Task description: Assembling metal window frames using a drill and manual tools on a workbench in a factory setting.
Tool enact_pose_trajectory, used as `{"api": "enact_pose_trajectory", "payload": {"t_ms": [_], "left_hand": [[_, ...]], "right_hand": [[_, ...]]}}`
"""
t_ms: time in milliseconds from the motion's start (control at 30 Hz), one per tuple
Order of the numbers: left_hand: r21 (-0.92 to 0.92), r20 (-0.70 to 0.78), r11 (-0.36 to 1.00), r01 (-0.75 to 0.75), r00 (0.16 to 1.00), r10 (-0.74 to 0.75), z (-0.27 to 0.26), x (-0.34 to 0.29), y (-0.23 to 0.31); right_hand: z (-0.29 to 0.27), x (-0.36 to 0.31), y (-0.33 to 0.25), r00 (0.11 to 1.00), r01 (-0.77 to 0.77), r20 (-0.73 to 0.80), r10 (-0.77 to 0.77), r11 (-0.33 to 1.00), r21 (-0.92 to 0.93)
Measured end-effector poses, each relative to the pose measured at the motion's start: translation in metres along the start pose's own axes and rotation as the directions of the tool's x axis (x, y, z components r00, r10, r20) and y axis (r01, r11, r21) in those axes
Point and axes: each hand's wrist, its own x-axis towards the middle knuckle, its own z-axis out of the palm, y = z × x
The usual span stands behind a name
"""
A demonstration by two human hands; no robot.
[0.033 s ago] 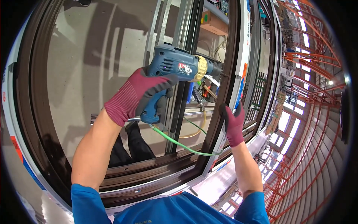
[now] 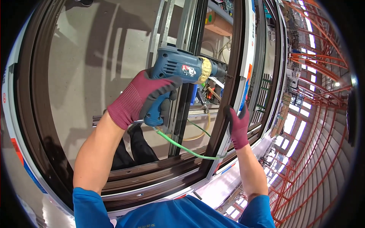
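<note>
My left hand (image 2: 146, 95), in a maroon glove with dark grey fingers, is wrapped round the handle of a blue power drill (image 2: 176, 64). Worn yellow tape circles the drill's front collar, and a green cord (image 2: 178, 144) runs from the handle's base. The chuck points right, its tip close against the inner side of a dark brown frame bar (image 2: 218, 133); whether the bit is in the bar I cannot tell. Lower on that bar, my gloved right hand (image 2: 238, 127) grips it, thumb and fingers on opposite sides.
Large brown frame members (image 2: 32, 76) with white and printed film surround me. Through the opening show metal rails (image 2: 186, 26), a cardboard box (image 2: 218, 23), loose tools (image 2: 211, 93), a hose (image 2: 205, 129) and my dark-clad legs (image 2: 140, 144). Red roof trusses (image 2: 319, 68) rise at the right.
</note>
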Motion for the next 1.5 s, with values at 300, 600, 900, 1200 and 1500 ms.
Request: {"api": "enact_pose_trajectory", "payload": {"t_ms": [300, 600, 900, 1200, 1500], "left_hand": [[-0.048, 0.003, 0.999, 0.016, 1.000, -0.016, 0.006, -0.006, -0.001], [-0.092, -0.002, 0.996, 0.004, 1.000, -0.004, 0.024, -0.008, -0.008], [-0.113, -0.004, 0.993, 0.027, 1.000, -0.028, 0.023, -0.002, -0.008], [-0.100, -0.017, 0.995, 0.027, 0.999, -0.028, 0.026, -0.004, -0.003], [-0.013, -0.024, 0.999, 0.030, 0.999, -0.031, 0.026, -0.004, 0.002]], "right_hand": [[0.005, 0.000, -0.002, 0.999, -0.015, 0.033, 0.013, 0.999, 0.040], [0.003, 0.000, 0.005, 0.999, -0.009, -0.041, 0.011, 0.998, 0.061], [-0.002, 0.003, 0.006, 1.000, 0.022, 0.001, -0.022, 0.999, 0.027], [0.004, 0.001, -0.006, 0.999, 0.031, -0.023, -0.030, 0.999, 0.042], [0.000, 0.001, 0.005, 0.999, 0.033, -0.032, -0.034, 0.999, -0.025]]}}
